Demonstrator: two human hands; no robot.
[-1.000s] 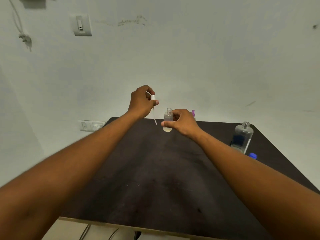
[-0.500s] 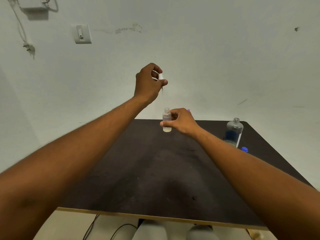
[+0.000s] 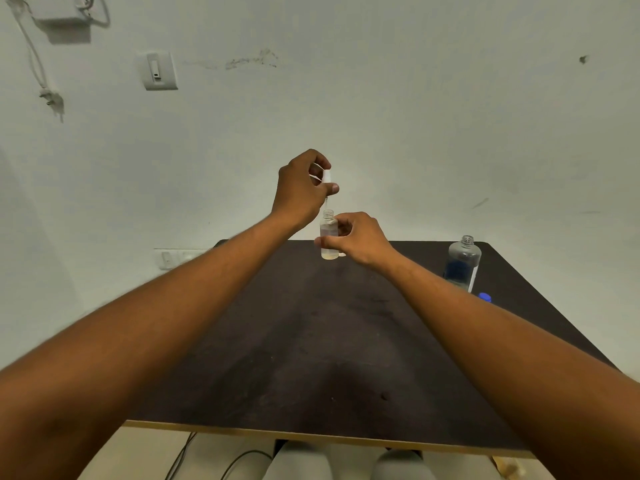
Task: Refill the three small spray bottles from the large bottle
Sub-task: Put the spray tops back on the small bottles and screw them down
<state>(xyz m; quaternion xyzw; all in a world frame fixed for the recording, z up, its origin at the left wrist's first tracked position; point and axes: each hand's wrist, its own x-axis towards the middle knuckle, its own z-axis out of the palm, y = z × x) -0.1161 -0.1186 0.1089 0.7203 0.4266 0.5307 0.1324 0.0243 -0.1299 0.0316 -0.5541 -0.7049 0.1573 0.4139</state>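
My right hand (image 3: 358,239) grips a small clear spray bottle (image 3: 328,237) upright above the far part of the dark table (image 3: 311,341); it holds a little pale liquid and its neck is uncapped. My left hand (image 3: 300,188) pinches the white spray head (image 3: 326,175) directly above that neck, its thin tube hanging down to the opening. The large clear bottle (image 3: 463,263) with a blue label stands uncapped at the table's right edge, its blue cap (image 3: 485,297) lying beside it. Any other small bottles are hidden behind my right hand.
A pale wall rises right behind the table, with a switch plate (image 3: 157,70) and a hanging cable (image 3: 34,60) at upper left. Sockets (image 3: 173,258) sit low on the wall left of the table. Cables (image 3: 214,459) trail on the floor below the near edge.
My left hand rose with the spray head, then came down and right, bringing the tube to the mouth of the small bottle. My right hand kept the bottle nearly still.
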